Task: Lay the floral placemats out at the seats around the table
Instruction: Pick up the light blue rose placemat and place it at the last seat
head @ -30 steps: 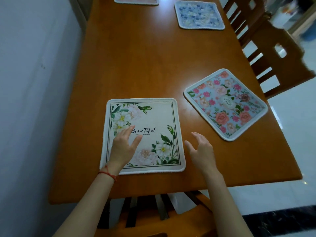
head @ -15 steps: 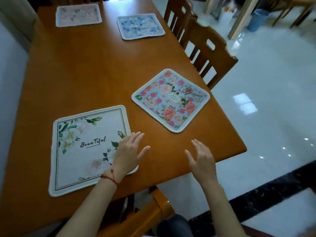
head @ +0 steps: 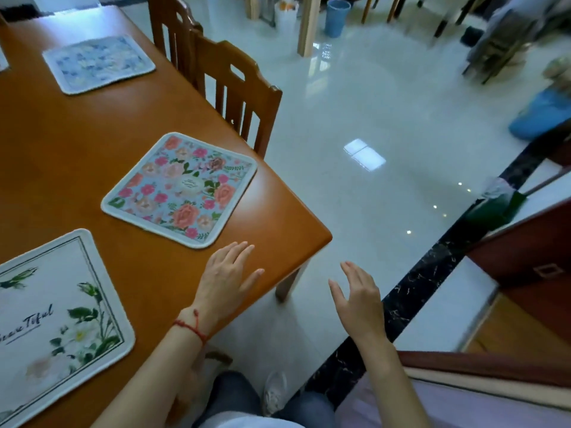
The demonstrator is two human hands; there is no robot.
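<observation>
moved: both hands now right of the white placemat (head: pixel 58 322), clear of it
left hand (head: pixel 224 281): spread flat over bare table (head: pixel 77 143) near its corner, gripping nothing (red string on wrist)
right hand (head: pixel 360 301): fingers apart, empty, out past the table edge above the floor
pink placemat (head: pixel 180 188): lying askew by the chair (head: pixel 238 91)
blue placemat (head: pixel 97 63): farther along the same side
</observation>
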